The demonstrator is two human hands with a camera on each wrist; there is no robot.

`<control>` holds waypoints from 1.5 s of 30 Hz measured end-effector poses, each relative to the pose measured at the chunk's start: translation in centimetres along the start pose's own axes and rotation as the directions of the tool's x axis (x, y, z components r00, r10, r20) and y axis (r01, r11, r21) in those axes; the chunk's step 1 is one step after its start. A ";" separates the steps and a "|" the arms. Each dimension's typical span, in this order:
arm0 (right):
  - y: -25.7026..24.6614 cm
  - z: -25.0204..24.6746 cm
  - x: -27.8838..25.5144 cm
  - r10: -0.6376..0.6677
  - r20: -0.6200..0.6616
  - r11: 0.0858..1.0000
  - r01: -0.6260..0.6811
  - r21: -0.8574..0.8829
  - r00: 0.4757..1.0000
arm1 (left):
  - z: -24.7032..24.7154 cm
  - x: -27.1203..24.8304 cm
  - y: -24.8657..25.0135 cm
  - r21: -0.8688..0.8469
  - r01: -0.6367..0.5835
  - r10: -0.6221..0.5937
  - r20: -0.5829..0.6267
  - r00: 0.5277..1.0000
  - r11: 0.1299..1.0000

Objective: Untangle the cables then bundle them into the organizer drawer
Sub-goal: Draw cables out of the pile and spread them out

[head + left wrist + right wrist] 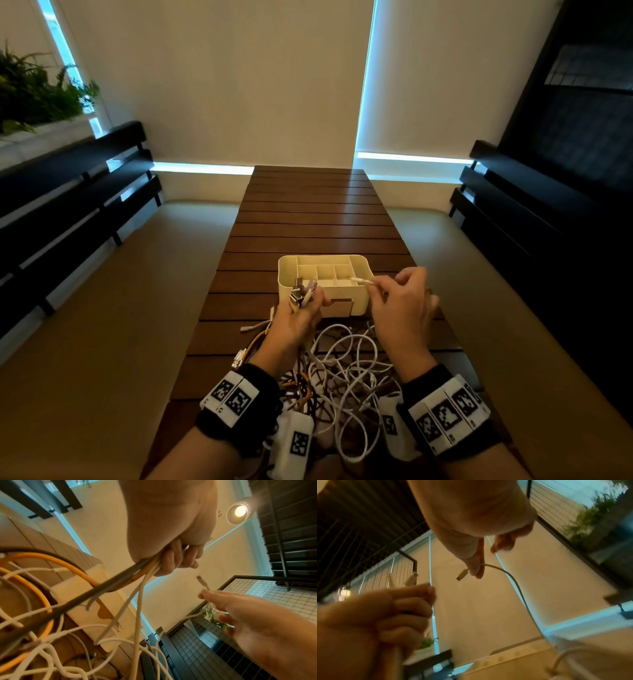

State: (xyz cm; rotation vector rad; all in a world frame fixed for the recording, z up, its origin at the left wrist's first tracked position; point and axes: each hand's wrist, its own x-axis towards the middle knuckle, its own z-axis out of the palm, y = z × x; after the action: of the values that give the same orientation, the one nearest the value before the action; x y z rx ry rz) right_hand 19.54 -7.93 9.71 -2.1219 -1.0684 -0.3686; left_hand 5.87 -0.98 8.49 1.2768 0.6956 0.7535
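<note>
Left hand (297, 320) grips bundled plug ends, right hand (400, 301) pinches one white cable (361, 281) behind its plug; cables limp and snag-prone, so hold at the stiff plugs.

A slatted wooden table (308, 212) carries a cream organizer (356, 294) — and, nearer, a tangled cable heap (346, 370).

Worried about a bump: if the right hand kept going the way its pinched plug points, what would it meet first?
Probably the left hand with its gripped cable ends; the right hand aims its plug leftward over the organizer. Depth unclear.

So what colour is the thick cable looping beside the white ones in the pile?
Orange-yellow cable, clearest in the left wrist view.
</note>
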 end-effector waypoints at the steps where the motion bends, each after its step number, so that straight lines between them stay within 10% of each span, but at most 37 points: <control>1: -0.3 0.3 -0.2 0.032 0.139 0.990 -0.050 0.132 0.990 | 0.5 -0.2 0.3 -0.022 -0.013 0.013 0.015 1.000 1.000; 4: -1.4 1.0 -1.5 -0.027 0.379 0.889 -0.152 0.433 0.925 | 1.6 -0.3 0.9 -0.048 -0.053 0.053 0.008 0.999 0.997; 20: -1.9 1.4 -2.9 -0.378 0.420 0.854 0.135 0.503 0.825 | 1.5 0.3 -0.6 -0.202 0.044 -0.029 0.072 0.997 0.978; 26: -2.1 1.2 -2.5 -0.388 0.262 0.918 0.396 0.022 0.884 | 1.6 0.1 -0.6 -0.265 0.063 -0.042 0.086 0.995 0.962; 37: -2.4 1.5 -2.9 -0.185 0.415 0.916 0.004 0.400 0.891 | 0.6 1.2 -0.1 -0.473 0.091 -0.072 0.059 0.996 0.876; 39: -1.5 1.5 -2.3 -0.172 0.514 0.908 -0.066 0.413 0.840 | -0.2 1.5 0.6 -0.532 0.062 -0.045 0.045 0.998 0.844; 45: 4.6 -0.7 -0.1 -0.084 0.878 0.935 -0.269 0.233 0.471 | -5.5 3.6 4.4 -0.554 -0.175 0.087 -0.183 0.979 0.814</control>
State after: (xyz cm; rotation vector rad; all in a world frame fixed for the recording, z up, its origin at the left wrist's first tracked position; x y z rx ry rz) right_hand 23.12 -10.31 8.03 -1.9852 -1.4006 1.0733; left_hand 3.08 5.61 11.79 0.7244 0.4476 1.0856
